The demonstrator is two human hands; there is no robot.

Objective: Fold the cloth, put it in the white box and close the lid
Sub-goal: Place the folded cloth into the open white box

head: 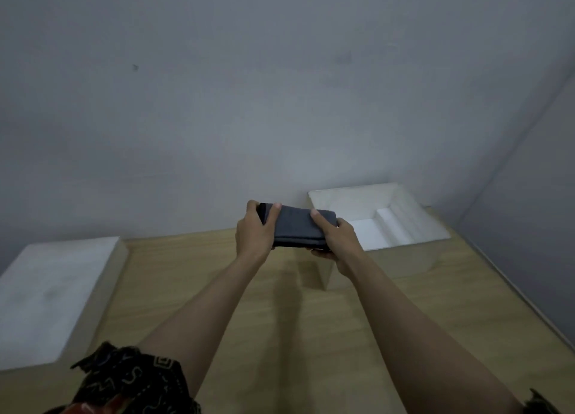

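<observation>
Holding the folded cloth [303,228] in the air just left of the white box [404,245], both hands grip it tight. Loosen the left hand [255,230] or right hand [337,237] and it might flop open, I think.

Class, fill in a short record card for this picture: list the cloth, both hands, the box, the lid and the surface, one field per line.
cloth: dark grey folded cloth, held in the air, not yet in the box
left hand: left hand grips the cloth's left end
right hand: right hand grips its right end
box: open white foam box, just right of the cloth, nothing seen inside
lid: white foam lid, lying flat at far left
surface: light wooden table
</observation>
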